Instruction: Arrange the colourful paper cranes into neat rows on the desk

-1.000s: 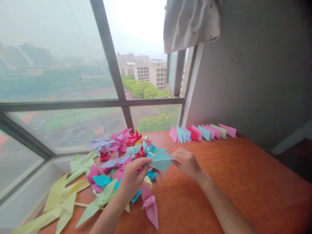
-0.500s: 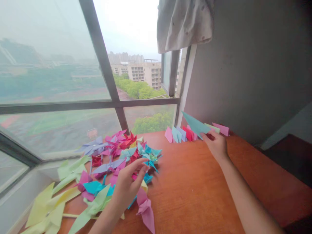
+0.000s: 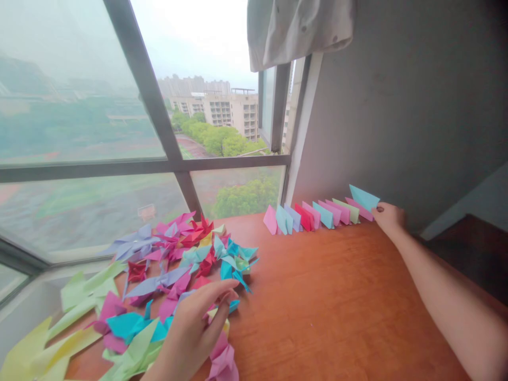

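Observation:
At the right end of a row of folded papers, my right hand [image 3: 391, 218] pinches a light blue folded paper [image 3: 364, 197] between thumb and fingers. The paper is a pointed, doubled sheet, held by its right corner just above a pink folded paper [image 3: 359, 209]. The row stands upright along the table's back edge and includes a red one [image 3: 304, 217] and a green one [image 3: 351, 210]. My left hand [image 3: 198, 323] hovers over the pile of origami pieces at left, its fingers loosely curled, thumb and index slightly apart, with nothing visible in them.
Many coloured origami pieces cover the left of the wooden table [image 3: 301, 307], among them a yellow pinwheel [image 3: 51, 349] and a blue bird-like piece [image 3: 129, 325]. A window [image 3: 238, 190] borders the far side. A grey wall [image 3: 389, 116] rises behind the row, and cloth [image 3: 297, 32] hangs above.
My right hand has moved right with the light blue folded paper, from over the row's middle to its right end. My left hand keeps its curled pose. The view has shifted slightly right.

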Demonstrator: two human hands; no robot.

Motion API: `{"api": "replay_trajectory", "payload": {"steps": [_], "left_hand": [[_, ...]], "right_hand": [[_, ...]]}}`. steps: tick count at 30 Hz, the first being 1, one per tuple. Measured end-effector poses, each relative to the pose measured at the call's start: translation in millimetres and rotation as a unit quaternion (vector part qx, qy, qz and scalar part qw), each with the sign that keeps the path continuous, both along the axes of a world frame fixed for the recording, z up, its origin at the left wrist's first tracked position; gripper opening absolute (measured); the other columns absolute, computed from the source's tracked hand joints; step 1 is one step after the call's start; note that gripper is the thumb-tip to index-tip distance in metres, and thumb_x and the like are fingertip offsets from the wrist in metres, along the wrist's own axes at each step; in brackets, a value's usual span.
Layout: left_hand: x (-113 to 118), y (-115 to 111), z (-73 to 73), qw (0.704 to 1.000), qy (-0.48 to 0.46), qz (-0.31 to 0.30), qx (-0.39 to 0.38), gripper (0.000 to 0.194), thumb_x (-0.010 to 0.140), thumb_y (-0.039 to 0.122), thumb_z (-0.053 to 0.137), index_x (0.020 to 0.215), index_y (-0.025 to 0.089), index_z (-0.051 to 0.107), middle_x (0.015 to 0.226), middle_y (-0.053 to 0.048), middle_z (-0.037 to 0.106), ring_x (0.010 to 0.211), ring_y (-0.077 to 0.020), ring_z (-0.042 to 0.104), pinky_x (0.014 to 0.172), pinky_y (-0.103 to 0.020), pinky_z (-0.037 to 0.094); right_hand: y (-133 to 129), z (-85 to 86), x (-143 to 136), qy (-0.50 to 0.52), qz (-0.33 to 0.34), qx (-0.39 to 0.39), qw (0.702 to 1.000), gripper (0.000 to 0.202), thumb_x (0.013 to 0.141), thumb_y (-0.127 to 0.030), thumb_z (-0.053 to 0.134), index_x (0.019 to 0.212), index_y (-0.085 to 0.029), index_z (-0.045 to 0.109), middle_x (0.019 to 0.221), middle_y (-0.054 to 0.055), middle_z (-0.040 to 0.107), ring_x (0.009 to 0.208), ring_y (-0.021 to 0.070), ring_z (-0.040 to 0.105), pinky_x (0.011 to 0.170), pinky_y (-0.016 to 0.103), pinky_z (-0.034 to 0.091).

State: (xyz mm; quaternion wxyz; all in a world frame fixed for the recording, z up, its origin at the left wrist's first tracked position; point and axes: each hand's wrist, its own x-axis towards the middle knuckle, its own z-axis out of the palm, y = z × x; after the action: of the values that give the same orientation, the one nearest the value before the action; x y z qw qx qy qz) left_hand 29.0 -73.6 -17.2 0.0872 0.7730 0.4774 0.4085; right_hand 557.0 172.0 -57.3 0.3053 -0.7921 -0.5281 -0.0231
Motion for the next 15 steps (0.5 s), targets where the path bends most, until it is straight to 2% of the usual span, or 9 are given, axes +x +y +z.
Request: {"api": "replay_trajectory", "payload": {"steps": [6,10,15], "left_hand": [[0.6,0.2,1.7,1.000,0.011,0.006,-0.017,0.024,0.088,0.015,0.056,0.107,0.024,0.067,0.084,0.001,0.078,0.071,-0.0124,0.074,0.063,-0.015,0.057],[2.0,-2.5,5.7,0.999,0.036,0.004,-0.007,0.024,0.089,0.016,0.055,0.108,0.025,0.066,0.091,-0.001,0.078,0.077,-0.0135,0.075,0.068,-0.017,0.058],[4.3,-4.8,9.9,0.998,0.056,-0.001,0.009,0.024,0.089,0.015,0.053,0.108,0.025,0.065,0.089,-0.001,0.077,0.076,-0.0137,0.074,0.068,-0.018,0.058]], "right_hand": [[11.4,-24.4,4.5,-0.016,-0.007,-0.055,0.998,0.012,0.079,-0.016,0.062,0.069,-0.013,0.068,0.088,0.018,0.071,0.069,0.0168,0.053,0.064,0.033,0.025],[14.3,-36.4,8.1,-0.014,0.001,-0.080,0.997,0.009,0.079,-0.016,0.064,0.077,-0.013,0.072,0.091,0.018,0.072,0.074,0.0185,0.057,0.065,0.032,0.028],[14.4,-47.9,9.8,-0.005,0.004,-0.089,0.996,0.012,0.079,-0.018,0.064,0.086,-0.014,0.074,0.099,0.018,0.072,0.082,0.0202,0.060,0.068,0.032,0.031]]}}
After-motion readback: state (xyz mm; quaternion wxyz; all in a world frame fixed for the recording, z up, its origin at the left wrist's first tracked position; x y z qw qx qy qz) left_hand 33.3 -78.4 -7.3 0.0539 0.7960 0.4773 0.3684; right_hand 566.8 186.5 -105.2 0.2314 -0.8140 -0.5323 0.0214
